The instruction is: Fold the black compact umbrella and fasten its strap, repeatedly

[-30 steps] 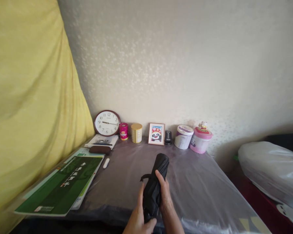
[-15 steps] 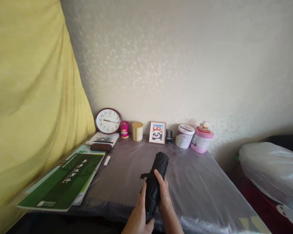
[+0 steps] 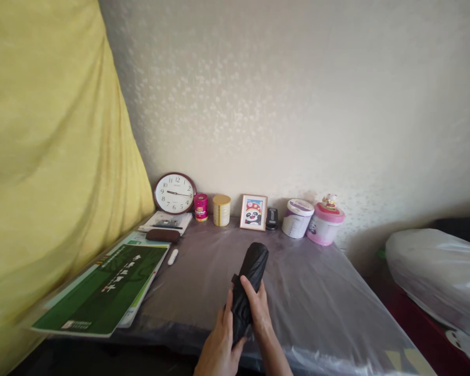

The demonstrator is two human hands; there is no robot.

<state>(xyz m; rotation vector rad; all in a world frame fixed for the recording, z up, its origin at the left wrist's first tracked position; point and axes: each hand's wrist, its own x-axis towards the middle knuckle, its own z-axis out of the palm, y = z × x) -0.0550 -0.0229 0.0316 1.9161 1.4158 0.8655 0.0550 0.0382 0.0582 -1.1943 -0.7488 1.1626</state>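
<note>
A folded black umbrella [image 3: 254, 263] is held up over the front of the table, its wide end tilted away from me and to the right. My left hand [image 3: 223, 334] wraps its lower left side, with the thumb across the near end. On the right side, my right hand [image 3: 257, 310] grips the rolled fabric, the thumb lying along the top. A short strap [image 3: 235, 279] shows at the umbrella's left edge, close to my right thumb. The near tip of the umbrella is hidden between my hands.
A grey covered table [image 3: 309, 292] extends to the wall. Green booklets [image 3: 102, 292], a brown case [image 3: 163, 235] and a small white object [image 3: 173, 257] lie left. Along the back stand a clock [image 3: 175, 193], tins [image 3: 221, 210], a panda picture frame [image 3: 253, 212] and tubs [image 3: 297, 219]. A yellow curtain [image 3: 55, 156] hangs left.
My right thumb has moved left across the umbrella onto the strap area. The strap, which stuck out to the left, now lies closer against the fabric. The umbrella has shifted slightly left.
</note>
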